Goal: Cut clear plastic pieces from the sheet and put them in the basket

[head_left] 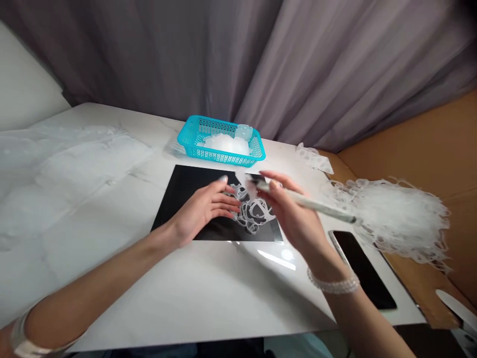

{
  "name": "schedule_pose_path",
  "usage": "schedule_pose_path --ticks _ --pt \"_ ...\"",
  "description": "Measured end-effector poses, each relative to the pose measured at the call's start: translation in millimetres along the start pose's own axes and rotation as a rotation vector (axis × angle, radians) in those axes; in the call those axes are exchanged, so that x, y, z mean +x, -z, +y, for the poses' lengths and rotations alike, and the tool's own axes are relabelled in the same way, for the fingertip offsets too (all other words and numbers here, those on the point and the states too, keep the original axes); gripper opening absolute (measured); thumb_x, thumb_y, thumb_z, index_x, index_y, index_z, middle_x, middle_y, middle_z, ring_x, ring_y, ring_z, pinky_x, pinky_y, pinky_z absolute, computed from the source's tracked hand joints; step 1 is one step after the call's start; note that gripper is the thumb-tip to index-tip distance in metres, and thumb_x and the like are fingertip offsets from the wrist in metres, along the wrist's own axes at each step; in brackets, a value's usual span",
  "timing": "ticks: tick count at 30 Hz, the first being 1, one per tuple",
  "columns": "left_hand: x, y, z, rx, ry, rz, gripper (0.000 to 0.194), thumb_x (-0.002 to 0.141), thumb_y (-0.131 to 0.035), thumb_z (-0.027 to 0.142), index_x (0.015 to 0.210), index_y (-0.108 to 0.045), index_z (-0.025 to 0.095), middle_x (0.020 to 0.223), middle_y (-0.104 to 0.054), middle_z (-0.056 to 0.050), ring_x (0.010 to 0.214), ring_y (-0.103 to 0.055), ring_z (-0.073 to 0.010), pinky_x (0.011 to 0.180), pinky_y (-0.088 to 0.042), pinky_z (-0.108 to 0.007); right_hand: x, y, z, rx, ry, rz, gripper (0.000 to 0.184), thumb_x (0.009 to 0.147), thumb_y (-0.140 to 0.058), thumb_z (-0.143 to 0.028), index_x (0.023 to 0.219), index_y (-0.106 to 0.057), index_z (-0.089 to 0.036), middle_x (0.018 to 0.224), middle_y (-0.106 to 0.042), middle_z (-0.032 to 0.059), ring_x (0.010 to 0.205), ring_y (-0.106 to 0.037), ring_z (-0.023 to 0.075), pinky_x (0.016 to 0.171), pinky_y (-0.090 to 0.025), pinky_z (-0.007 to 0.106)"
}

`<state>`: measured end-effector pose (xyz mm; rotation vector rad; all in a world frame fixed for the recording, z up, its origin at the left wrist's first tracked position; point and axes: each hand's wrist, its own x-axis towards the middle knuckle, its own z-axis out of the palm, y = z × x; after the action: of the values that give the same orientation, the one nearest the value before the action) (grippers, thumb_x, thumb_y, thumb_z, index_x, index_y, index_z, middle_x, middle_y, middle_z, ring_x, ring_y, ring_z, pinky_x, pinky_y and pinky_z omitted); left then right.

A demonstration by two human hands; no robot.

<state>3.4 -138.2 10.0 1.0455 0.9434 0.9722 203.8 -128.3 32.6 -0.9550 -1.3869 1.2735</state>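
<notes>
My right hand (pixel 294 206) is closed around a slender pen-like tool (pixel 316 204) with a pale, worn handle; its working end is blurred, so its kind is unclear. Close to that end is a smeared translucent white piece (pixel 243 177). My left hand (pixel 204 209) is open over a black mat (pixel 181 194), thumb and fingers stretched toward a tangle of white, looped plastic scraps (pixel 255 214). Its fingertips overlap the left side of the tangle; whether they touch it I cannot tell. The scraps lie on the mat's right half, between my two hands.
Behind the mat stands a blue perforated basket (pixel 219 156) holding frosted white pieces. A large pile of looped scraps (pixel 402 219) lies at right, beside a phone (pixel 363 271) and cardboard (pixel 417 144). Translucent plastic bags (pixel 74 169) cover the left side. Another frosted piece (pixel 315 159) lies back right.
</notes>
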Motion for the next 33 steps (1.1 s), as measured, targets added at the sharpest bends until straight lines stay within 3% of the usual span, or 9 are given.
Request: schedule_pose_path --ticks 2,4,7,10,13,17,23,28,33 --pt "9 1.5 1 -0.378 0.147 -0.017 0.051 0.092 -0.049 0.062 0.106 -0.064 0.015 0.101 -0.072 -0.013 0.088 -0.071 -0.0253 0.087 -0.057 -0.044 -14 -13 -4 -0.135 -0.023 -0.143 0.039 0.096 -0.052 -0.056 0.121 -0.069 -0.031 0.119 -0.072 0.0056 0.106 -0.068 0.0240 0.100 -0.049 0.045" --pt "14 6.5 -5 -0.497 0.210 -0.016 0.040 0.091 -0.060 0.051 0.107 -0.066 0.014 0.103 -0.073 -0.014 0.087 -0.072 -0.0246 0.085 -0.059 -0.044 -20 -15 -7 -0.243 -0.049 -0.215 0.060 0.096 -0.032 -0.070 0.130 -0.065 -0.032 0.112 -0.074 0.0076 0.101 -0.070 0.0255 0.094 -0.051 0.047" --pt "15 14.6 -17 -0.460 0.217 0.016 0.026 0.085 -0.072 0.028 0.106 -0.070 0.013 0.106 -0.074 -0.015 0.094 -0.072 -0.0255 0.087 -0.060 -0.042 -11 -7 -4 -0.306 -0.032 -0.064 0.076 0.093 -0.019 -0.077 0.126 -0.066 -0.026 0.077 -0.074 0.0073 0.071 -0.070 0.0238 0.074 -0.055 0.043" --pt "13 18.0 -24 -0.387 0.184 0.038 0.028 0.078 -0.078 0.023 0.105 -0.074 0.013 0.104 -0.076 -0.014 0.095 -0.072 -0.0238 0.089 -0.060 -0.038 10 0 7 -0.370 -0.021 0.095 0.052 0.095 -0.040 -0.065 0.087 -0.065 -0.021 0.060 -0.063 0.0027 0.059 -0.063 0.0189 0.062 -0.049 0.034" --pt "11 18.1 -24 -0.302 0.145 0.052 0.029 0.076 -0.081 0.024 0.102 -0.077 0.013 0.104 -0.076 -0.013 0.098 -0.071 -0.0235 0.091 -0.058 -0.036 25 -5 20 -0.412 -0.043 0.017 0.037 0.087 -0.066 -0.045 0.068 -0.045 -0.021 0.061 -0.051 -0.0036 0.060 -0.053 0.0126 0.059 -0.039 0.027" --pt "9 16.7 -20 -0.149 0.097 0.072 0.025 0.077 -0.080 0.027 0.098 -0.078 0.015 0.098 -0.076 -0.010 0.095 -0.070 -0.0199 0.085 -0.055 -0.028 27 -18 28 -0.223 -0.126 -0.083 0.040 0.079 -0.072 -0.028 0.068 -0.034 -0.022 0.061 -0.037 -0.0081 0.055 -0.032 0.0080 0.052 -0.025 0.024" --pt "2 3.1 -19 -0.001 -0.034 0.243 0.016 0.076 -0.079 0.029 0.084 -0.078 0.015 0.080 -0.074 -0.006 0.076 -0.066 -0.0148 0.069 -0.050 -0.024 21 -26 34 -0.250 -0.002 -0.044 0.034 0.081 -0.063 -0.018 0.070 -0.031 -0.023 0.065 -0.044 -0.0060 0.061 -0.037 0.0095 0.057 -0.031 0.025" --pt "10 4.6 -24 -0.219 -0.166 0.481 0.018 0.072 -0.082 0.026 0.086 -0.078 0.015 0.088 -0.076 -0.006 0.084 -0.069 -0.0168 0.078 -0.054 -0.027 27 -10 48 -0.560 0.097 0.189 0.031 0.077 -0.058 -0.017 0.068 -0.030 -0.024 0.062 -0.041 -0.0055 0.061 -0.042 0.0113 0.058 -0.033 0.027" --pt "14 17.5 -20 -0.419 -0.152 0.472 0.012 0.076 -0.077 0.017 0.087 -0.075 0.013 0.090 -0.077 -0.007 0.086 -0.072 -0.0173 0.083 -0.058 -0.029 36 15 54 -0.537 0.060 0.225 0.031 0.076 -0.061 -0.026 0.069 -0.031 -0.025 0.060 -0.044 -0.0045 0.064 -0.053 0.0150 0.059 -0.038 0.028"
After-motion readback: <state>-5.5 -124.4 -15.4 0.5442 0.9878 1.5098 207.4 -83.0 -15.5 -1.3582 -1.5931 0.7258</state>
